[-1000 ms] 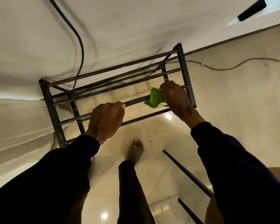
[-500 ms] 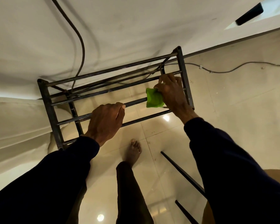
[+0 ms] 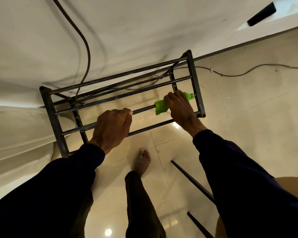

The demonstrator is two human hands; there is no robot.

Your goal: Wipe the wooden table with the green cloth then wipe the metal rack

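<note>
A dark metal rack [image 3: 53, 117] stands on the tiled floor against a white draped wall. My left hand [image 3: 112, 127] grips one of its front bars near the middle. My right hand [image 3: 181, 107] holds the green cloth [image 3: 160, 107] wrapped round a bar at the rack's right end; cloth shows on both sides of the fingers. A curved edge of the wooden table [image 3: 289, 181] shows at the lower right, with its thin black legs [image 3: 193, 181] slanting below.
A black cable [image 3: 86, 45] hangs down the white fabric behind the rack. Another cable [image 3: 248, 71] lies on the floor at the right. My bare foot [image 3: 142, 160] stands on the glossy tiles just in front of the rack.
My right hand has slid the green cloth to the right along the bar, up to the rack's right end. My left hand has kept its grip on the front bar.
</note>
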